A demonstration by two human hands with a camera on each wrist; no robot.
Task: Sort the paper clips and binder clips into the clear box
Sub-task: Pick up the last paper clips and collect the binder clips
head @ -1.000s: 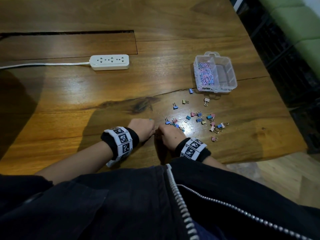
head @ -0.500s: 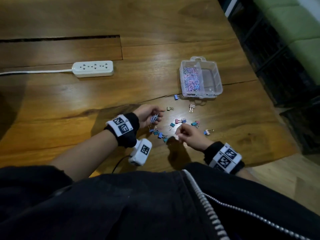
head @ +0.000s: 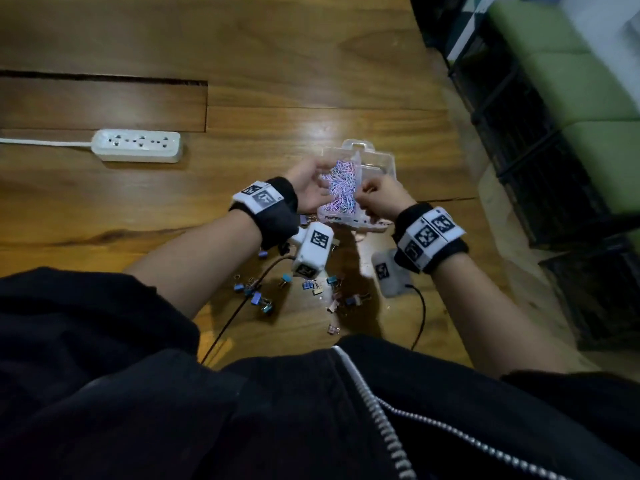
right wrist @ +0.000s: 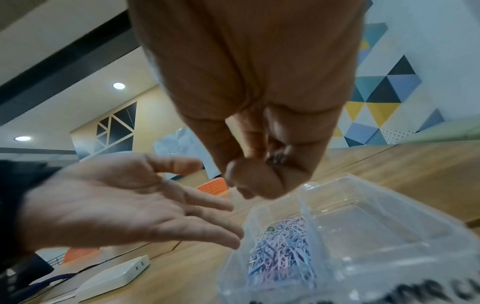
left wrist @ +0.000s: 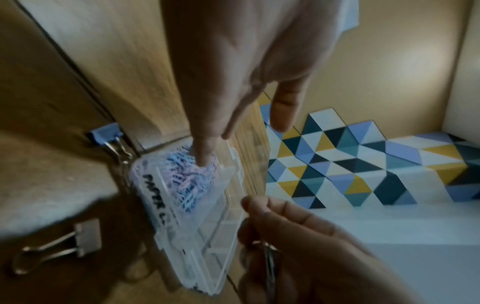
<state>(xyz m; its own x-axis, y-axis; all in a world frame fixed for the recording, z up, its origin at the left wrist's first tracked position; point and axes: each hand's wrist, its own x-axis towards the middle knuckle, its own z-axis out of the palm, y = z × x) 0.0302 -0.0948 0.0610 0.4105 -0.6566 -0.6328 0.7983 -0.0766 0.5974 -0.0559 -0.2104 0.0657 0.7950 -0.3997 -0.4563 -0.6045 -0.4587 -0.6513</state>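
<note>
Toward the far right part of the brown wooden bench (head: pixel 242 46) sits the clear plastic compartment box (head: pixel 375 161), both hands raised over it. Its left compartment is heaped with pastel pink, blue and purple paper clips (head: pixel 341 188); the compartment to the right of the divider looks bare in the right wrist view. Black handwriting runs along the box's near wall.

The left hand (head: pixel 306 188) hangs over the paper-clip compartment with palm turned up and fingers straight and spread, holding nothing. The right hand (head: pixel 379 199) hovers just beside it above the box's near edge, its thumb and fingers drawn together in a pinch; the left wrist view shows thin metal wire loops between those fingers, though what kind of clip they belong to is too blurred to tell.

Small colourful metal binder clips (head: pixel 311 285) lie scattered on the bench between the box and the near edge, blue, pink and tan ones among them. One blue clip touches the box's near left corner.

A white power strip (head: pixel 136 146) with its cord lies well apart, toward the left edge.
</note>
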